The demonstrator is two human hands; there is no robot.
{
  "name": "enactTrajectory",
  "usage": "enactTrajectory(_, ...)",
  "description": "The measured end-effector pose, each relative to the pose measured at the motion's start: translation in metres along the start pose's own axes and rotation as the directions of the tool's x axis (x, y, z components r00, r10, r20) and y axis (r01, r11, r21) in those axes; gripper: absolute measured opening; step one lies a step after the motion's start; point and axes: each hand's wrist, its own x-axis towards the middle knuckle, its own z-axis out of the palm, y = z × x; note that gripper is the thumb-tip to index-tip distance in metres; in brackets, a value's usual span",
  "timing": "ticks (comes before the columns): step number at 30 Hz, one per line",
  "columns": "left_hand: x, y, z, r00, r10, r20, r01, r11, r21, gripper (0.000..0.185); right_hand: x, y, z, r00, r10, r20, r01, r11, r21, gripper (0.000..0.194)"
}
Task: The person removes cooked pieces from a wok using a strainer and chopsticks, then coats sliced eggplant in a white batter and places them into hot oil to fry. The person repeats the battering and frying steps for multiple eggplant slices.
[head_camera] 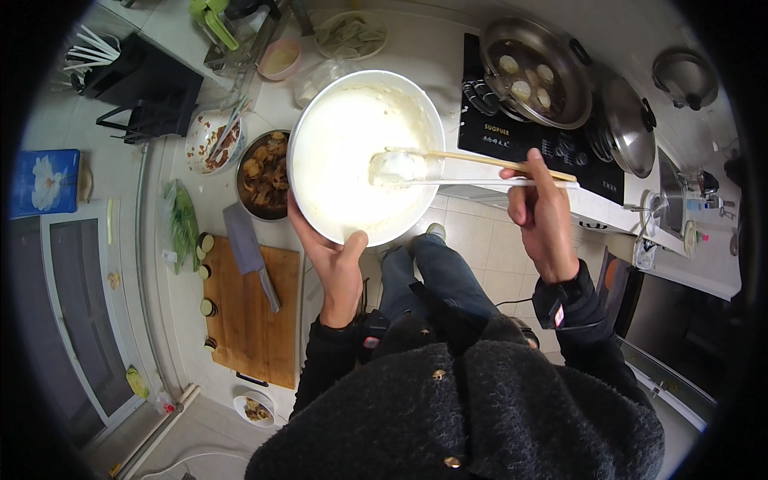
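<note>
My left hand (330,264) grips the near left rim of a white bowl (441,129), thumb over the edge. Pale batter (342,138) fills it and looks overexposed. In my right hand (540,222) is a pair of chopsticks (480,157), one light wood and one white. Their tips pinch a batter-coated piece (393,168) over the right part of the bowl; whether it touches the batter below I cannot tell. At the far right, several pale battered pieces (521,90) lie in dark liquid in a steel wok (585,90) on the black cooktop (498,139).
A cleaver (243,240) lies across the wooden cutting board (252,324), with sliced eggplant (208,307) along its left edge. Beside the bowl stands a pan of browned food (264,174). A bowl with reddish filling (210,144) sits farther left. A steel lid (627,126) leans right of the wok.
</note>
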Motion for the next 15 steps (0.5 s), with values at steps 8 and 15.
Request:
enactTrajectory(8, 0.001, -0.003, 0.002, 0.999, -0.044, -0.008, 0.043, 0.998, -0.035, 0.095, 0.003, 0.028, -0.011, 0.971, -0.125, 0.206, 0.132, 0.991, -0.024, 0.044)
enactTrajectory(15, 0.007, -0.009, 0.007, 0.992, -0.125, -0.029, 0.121, 0.986, -0.116, 0.093, -0.006, 0.048, -0.031, 0.734, -0.495, 0.464, 0.649, 0.712, -0.267, 0.045)
